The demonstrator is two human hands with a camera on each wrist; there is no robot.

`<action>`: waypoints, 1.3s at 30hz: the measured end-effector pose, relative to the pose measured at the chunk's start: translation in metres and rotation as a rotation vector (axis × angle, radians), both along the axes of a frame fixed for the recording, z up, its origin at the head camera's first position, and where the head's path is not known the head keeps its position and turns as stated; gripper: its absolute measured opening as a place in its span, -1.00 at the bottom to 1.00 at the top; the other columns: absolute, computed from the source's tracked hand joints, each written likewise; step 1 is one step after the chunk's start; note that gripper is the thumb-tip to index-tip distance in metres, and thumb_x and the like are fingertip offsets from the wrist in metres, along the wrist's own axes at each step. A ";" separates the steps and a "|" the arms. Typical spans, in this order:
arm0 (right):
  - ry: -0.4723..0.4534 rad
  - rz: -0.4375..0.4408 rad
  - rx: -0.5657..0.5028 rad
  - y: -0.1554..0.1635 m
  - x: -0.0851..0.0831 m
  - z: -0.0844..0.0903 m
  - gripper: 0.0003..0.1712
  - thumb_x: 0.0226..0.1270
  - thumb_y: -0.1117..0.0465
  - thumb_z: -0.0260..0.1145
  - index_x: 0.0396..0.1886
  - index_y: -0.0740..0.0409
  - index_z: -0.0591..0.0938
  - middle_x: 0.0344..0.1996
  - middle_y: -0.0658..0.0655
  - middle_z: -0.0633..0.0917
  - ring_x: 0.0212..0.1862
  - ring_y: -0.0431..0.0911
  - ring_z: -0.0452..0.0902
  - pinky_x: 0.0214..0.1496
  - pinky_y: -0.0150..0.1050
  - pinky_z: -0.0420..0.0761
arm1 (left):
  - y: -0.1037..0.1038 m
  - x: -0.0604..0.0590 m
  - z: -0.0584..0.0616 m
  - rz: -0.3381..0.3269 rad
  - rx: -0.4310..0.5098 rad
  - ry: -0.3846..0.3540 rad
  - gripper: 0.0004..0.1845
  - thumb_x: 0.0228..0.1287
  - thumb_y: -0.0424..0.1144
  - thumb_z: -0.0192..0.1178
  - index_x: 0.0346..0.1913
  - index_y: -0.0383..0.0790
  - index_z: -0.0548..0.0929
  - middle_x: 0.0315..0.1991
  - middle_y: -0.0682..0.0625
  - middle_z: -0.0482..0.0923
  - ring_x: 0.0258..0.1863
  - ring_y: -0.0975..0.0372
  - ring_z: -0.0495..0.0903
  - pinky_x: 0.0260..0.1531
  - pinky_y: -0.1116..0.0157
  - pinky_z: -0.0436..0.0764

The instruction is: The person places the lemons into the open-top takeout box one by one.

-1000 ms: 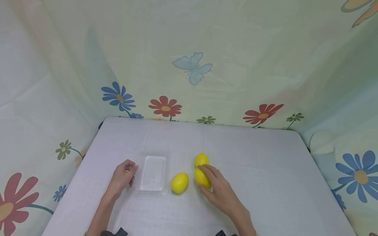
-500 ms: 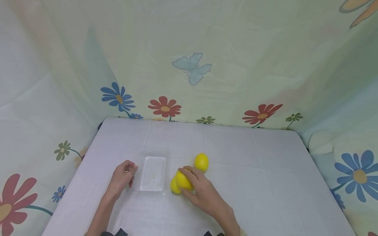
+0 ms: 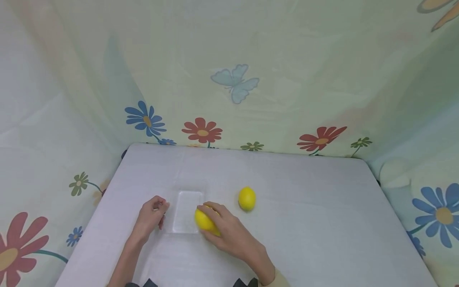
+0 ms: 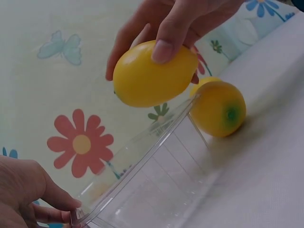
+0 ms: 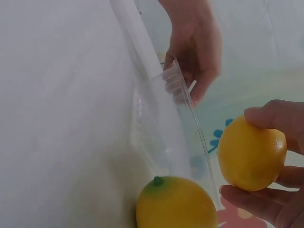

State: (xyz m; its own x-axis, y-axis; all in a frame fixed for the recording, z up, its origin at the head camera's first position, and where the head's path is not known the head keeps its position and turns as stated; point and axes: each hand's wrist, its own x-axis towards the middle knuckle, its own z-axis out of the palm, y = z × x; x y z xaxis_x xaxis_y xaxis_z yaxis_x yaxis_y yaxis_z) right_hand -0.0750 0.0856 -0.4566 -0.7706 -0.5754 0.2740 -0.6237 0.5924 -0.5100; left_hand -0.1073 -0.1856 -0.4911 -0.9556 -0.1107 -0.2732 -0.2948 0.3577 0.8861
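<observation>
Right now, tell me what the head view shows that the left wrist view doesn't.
Only the head view shows the whole white table and a lemon lying alone to the right of the hands. Only the left wrist view shows the lemon beside the tray, which the right hand hides from above. Both show the right hand gripping the held lemon over the clear tray, with the left hand holding the tray's edge.

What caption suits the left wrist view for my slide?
Right hand holds a lemon above the clear tray.
</observation>
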 end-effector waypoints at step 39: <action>-0.180 0.075 0.245 -0.074 -0.043 -0.024 -0.36 0.44 0.02 0.38 0.45 -0.02 0.46 0.24 0.10 0.61 0.09 -0.14 0.58 0.12 -0.33 0.65 | 0.004 -0.001 0.000 -0.009 0.005 -0.004 -0.83 0.52 -0.28 0.13 -0.03 -0.35 0.50 -0.41 -0.12 0.50 -0.69 0.21 0.37 -0.68 0.36 0.48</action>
